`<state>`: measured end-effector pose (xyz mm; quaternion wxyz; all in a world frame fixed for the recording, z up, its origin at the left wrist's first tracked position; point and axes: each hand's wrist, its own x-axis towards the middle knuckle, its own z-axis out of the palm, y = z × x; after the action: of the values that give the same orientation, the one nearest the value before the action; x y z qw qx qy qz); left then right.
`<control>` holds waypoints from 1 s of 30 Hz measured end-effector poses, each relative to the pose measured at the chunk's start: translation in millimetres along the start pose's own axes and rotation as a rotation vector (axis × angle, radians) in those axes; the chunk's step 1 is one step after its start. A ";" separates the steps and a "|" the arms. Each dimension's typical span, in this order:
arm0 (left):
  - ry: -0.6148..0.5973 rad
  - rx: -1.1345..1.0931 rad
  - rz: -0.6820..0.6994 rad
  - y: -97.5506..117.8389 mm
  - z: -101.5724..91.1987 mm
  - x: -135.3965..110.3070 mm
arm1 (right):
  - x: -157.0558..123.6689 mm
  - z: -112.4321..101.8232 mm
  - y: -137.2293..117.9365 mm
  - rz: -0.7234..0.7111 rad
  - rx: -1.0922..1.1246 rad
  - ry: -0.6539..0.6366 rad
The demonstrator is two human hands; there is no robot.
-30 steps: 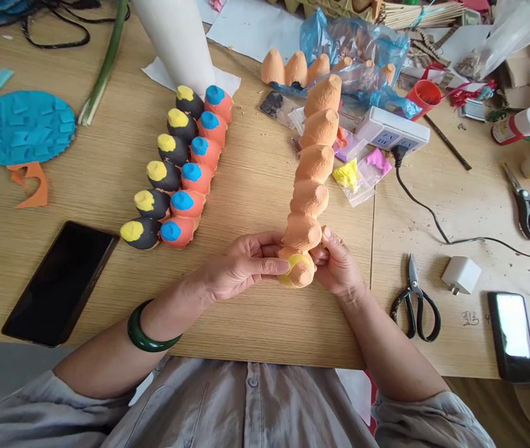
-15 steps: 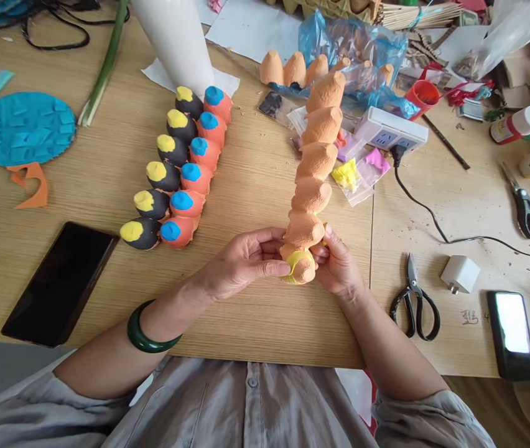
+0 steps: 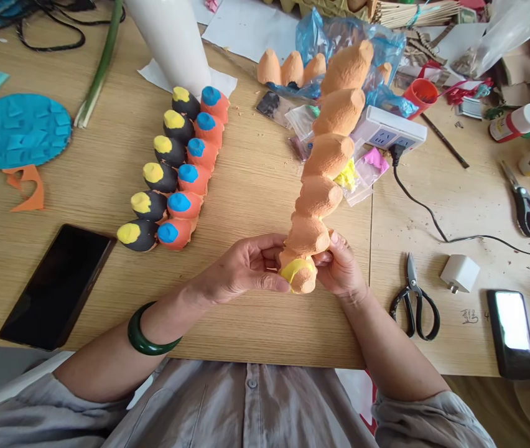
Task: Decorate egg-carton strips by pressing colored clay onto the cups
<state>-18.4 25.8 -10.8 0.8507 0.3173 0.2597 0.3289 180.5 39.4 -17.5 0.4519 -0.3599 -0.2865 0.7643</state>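
A long orange egg-carton strip [image 3: 323,168] with a row of bumps tilts up and away from me, its near end between my hands. Yellow clay [image 3: 297,269] lies in a thin band on the nearest bump. My left hand [image 3: 251,267] grips that end from the left, thumb by the yellow band. From the right, my right hand [image 3: 339,264] pinches the strip's edge; its fingertips are partly hidden behind the carton. To the left stand a black strip with yellow tips [image 3: 160,177] and a red strip with blue tips [image 3: 190,177], side by side.
A dark phone [image 3: 57,286] lies at left, and black-handled scissors [image 3: 414,298] at right. Past the strip are a white power socket [image 3: 390,134], bags of clay [image 3: 367,171] and more orange cups [image 3: 292,68] in blue plastic. A white cylinder [image 3: 172,43] stands behind the coloured strips.
The far end of the orange strip has risen and swung right, nearer to the camera. Both hands keep hold of its near end, almost in place.
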 end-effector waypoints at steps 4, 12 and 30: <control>-0.022 0.029 -0.022 1.7 -1.5 -1.5 | -3.0 1.0 -3.0 -0.064 -0.036 -0.035; -0.080 0.016 -0.060 6.1 -3.3 -2.2 | -8.4 -2.9 -0.6 -0.075 -0.066 -0.063; -0.091 0.023 -0.214 10.9 -8.6 3.9 | -17.3 1.4 -0.7 -0.079 -0.293 -0.103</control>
<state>-25.8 38.2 -9.6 0.8882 0.3119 0.2569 0.2188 185.4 24.1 -11.1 0.4088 -0.3707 -0.4318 0.7134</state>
